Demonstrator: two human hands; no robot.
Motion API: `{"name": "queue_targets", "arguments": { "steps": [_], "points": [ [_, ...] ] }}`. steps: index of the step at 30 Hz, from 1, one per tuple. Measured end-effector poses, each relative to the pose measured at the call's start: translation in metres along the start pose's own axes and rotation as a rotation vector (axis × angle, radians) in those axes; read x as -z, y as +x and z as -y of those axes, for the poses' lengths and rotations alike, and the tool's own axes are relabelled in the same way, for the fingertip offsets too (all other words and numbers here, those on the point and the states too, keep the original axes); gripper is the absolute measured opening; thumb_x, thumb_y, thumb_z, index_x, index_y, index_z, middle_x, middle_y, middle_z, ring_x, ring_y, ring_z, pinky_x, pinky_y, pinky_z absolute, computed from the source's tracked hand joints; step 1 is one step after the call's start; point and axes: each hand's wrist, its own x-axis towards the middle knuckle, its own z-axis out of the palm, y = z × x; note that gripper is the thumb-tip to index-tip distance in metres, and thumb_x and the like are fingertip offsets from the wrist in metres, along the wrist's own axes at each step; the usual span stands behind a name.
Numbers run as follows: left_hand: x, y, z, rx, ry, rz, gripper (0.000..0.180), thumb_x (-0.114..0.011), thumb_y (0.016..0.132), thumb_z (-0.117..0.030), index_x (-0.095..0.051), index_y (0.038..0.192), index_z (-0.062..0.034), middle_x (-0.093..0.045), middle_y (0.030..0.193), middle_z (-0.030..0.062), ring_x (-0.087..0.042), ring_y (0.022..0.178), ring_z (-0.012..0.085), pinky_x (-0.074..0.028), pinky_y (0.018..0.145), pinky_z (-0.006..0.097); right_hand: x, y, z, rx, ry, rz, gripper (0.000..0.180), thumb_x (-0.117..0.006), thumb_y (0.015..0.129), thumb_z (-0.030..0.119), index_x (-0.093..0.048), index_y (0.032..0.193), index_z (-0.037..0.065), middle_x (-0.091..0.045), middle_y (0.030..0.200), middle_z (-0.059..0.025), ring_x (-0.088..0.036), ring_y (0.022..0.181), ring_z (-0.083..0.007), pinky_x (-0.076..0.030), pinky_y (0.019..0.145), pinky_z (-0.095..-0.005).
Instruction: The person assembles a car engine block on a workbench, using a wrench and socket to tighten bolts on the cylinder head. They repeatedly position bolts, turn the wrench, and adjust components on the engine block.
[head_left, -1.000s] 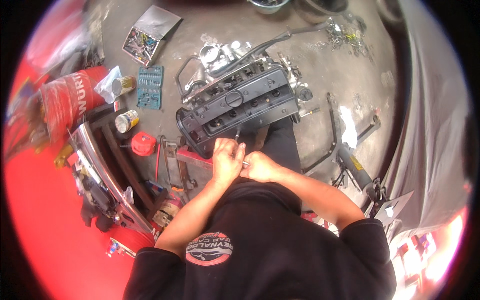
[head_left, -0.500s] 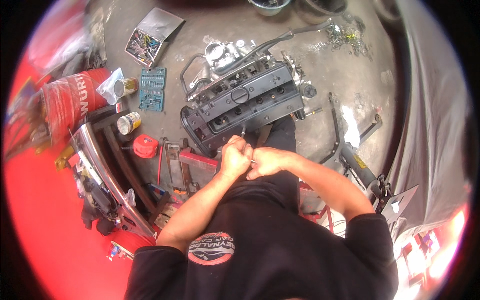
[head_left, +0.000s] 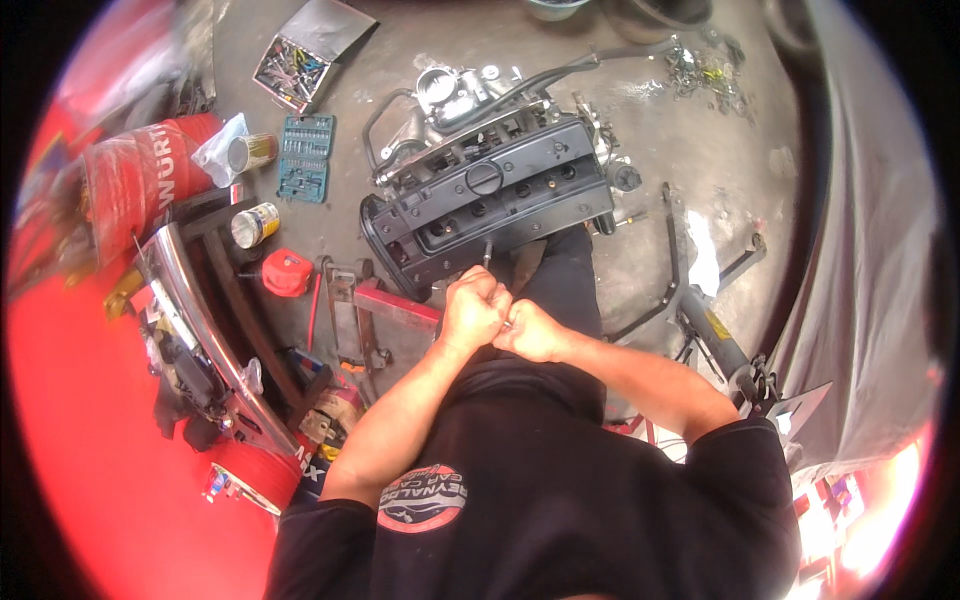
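A large engine with a black valve cover [head_left: 520, 225] lies on the floor before me. From the cover's near edge a slim metal shaft [head_left: 488, 253] runs back into my left hand [head_left: 472, 310], which is closed around it. My right hand [head_left: 532, 331] is closed right beside it, the two fists touching. A bit of metal shows between them, so both seem to grip one tool, likely a socket wrench. Its handle is mostly hidden by my fingers.
Left of the engine lie an open teal socket set [head_left: 305, 158], a toolbox [head_left: 297, 72], cans [head_left: 255, 225] and a red container [head_left: 286, 273]. A red metal stand [head_left: 398, 304] is near my left forearm. Dark metal bars [head_left: 672, 250] lie to the right; loose small parts [head_left: 708, 75] are far right.
My right hand has turned on the tool, its thumb no longer sticking out toward me, and my right forearm sits lower. My left hand stays at the shaft. The view has shifted slightly.
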Motion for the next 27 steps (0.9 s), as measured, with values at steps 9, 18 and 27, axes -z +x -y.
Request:
{"name": "queue_targets", "arguments": {
  "steps": [9, 18, 27],
  "points": [
    [0.008, 0.005, 0.002, -0.074, 0.024, 0.114, 0.013, -0.064, 0.074, -0.002, -0.057, 0.066, 0.0032, -0.057, 0.068, 0.0179, -0.061, 0.068, 0.0379, -0.051, 0.063, 0.046, -0.003, 0.005, -0.020, 0.046, 0.011, -0.033, 0.014, -0.072, 0.080, 0.008, -0.065, 0.073, -0.001, -0.061, 0.065, -0.0043, -0.054, 0.064, -0.0102, -0.046, 0.058, -0.0353],
    [0.011, 0.001, 0.003, -0.103, 0.024, 0.133, 0.017, -0.069, 0.079, -0.005, -0.057, 0.068, 0.0028, -0.060, 0.071, 0.0176, -0.061, 0.072, 0.0381, -0.052, 0.066, 0.047, -0.005, 0.005, 0.001, -0.004, -0.129, -0.012, 0.003, -0.073, 0.081, 0.002, -0.070, 0.083, 0.001, -0.067, 0.074, 0.0012, -0.059, 0.075, -0.0072, -0.051, 0.068, -0.0307],
    [0.025, 0.013, 0.002, 0.049, -0.153, -0.281, 0.018, -0.064, 0.085, 0.000, -0.054, 0.071, 0.0040, -0.068, 0.080, 0.0133, -0.061, 0.064, 0.0197, -0.048, 0.061, 0.034, 0.008, -0.009, 0.099, 0.397, -1.086, -0.305, 0.022, -0.070, 0.086, 0.021, -0.067, 0.103, 0.007, -0.070, 0.096, -0.0125, -0.070, 0.092, -0.0326, -0.055, 0.082, -0.0470]
  ]
}}
